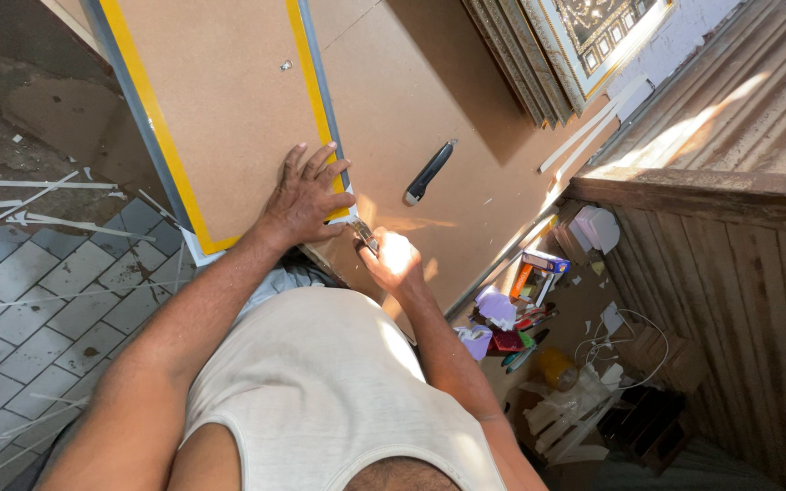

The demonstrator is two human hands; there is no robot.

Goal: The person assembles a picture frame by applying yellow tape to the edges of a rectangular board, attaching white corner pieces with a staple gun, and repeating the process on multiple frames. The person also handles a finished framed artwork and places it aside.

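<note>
My left hand (pixel 307 193) presses flat, fingers spread, on the near corner of a brown board framed with yellow and grey strips (pixel 220 100). Just to its right, my right hand (pixel 395 257) grips a small cutter tool (pixel 365 235), whose tip meets the frame's corner edge. Sunlight falls brightly on the right hand. The framed board lies on a larger brown worktable board (pixel 429 91). A dark utility knife (pixel 429 172) rests on that board beyond my right hand, untouched.
Ornate picture frames (pixel 575 45) lean at the top right. A cluttered shelf with boxes, tubes and a yellow roll (pixel 529 309) sits to the right, beside a wooden wall (pixel 739 273). White strip offcuts (pixel 38 223) litter the tiled floor at left.
</note>
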